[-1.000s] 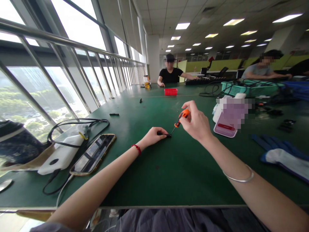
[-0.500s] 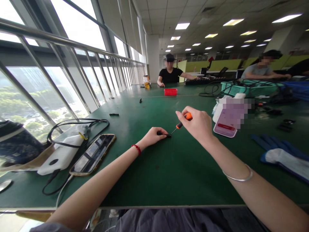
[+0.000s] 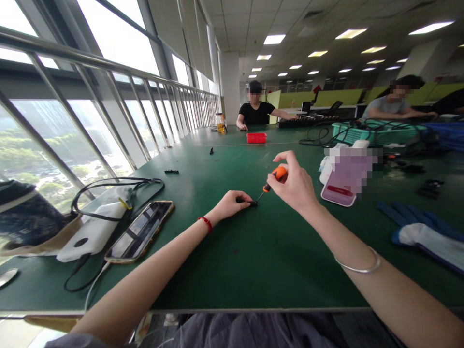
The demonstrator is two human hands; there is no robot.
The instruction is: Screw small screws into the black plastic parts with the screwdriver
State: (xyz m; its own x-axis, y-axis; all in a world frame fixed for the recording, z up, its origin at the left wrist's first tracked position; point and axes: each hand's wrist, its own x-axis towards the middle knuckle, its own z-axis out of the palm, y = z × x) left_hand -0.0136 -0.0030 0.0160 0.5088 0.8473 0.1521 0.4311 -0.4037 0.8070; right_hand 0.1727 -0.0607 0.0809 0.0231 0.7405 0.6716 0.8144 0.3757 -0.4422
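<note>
My left hand [image 3: 234, 203] rests on the green table, its fingers closed on a small black part [image 3: 253, 203]. Most of that part is covered by the fingers, so its kind cannot be made out. My right hand [image 3: 295, 181] holds an orange and black screwdriver [image 3: 267, 187] by its handle, between thumb and curled fingers, with the index finger raised off it. The screwdriver leans, its thin shaft pointing down to the left, and its tip meets the black part beside my left fingertips.
Left lie a phone [image 3: 140, 234], a white device [image 3: 92, 232] and black cable [image 3: 108, 182]. To the right are a propped phone [image 3: 339, 186] and blue-white gloves [image 3: 427, 237]. Farther back stand a red bin [image 3: 256, 138] and a green basket [image 3: 380, 134]; two people sit beyond.
My right hand's fingers have shifted on the screwdriver handle: the index finger has lifted and straightened, and the handle is slightly lower and farther left. My left hand has stayed still.
</note>
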